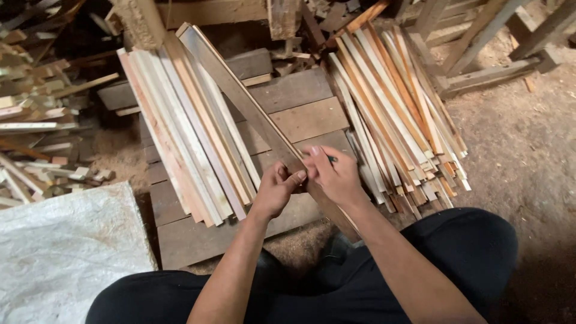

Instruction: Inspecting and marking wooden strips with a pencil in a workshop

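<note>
Left hand (pixel 277 191) and right hand (pixel 335 175) both closed around a long wooden slat (pixel 240 96) (likely light, stiff, splintery); best gripped near its lower end.

Both hands grip one long wooden slat (pixel 258 114) that runs diagonally up to the left. The left hand (pixel 277 191) clasps its edge, the right hand (pixel 333 174) wraps over it (a dark slim object pokes out there). Slat stacks (pixel 186 132) lie either side on planks (pixel 300 108).
</note>
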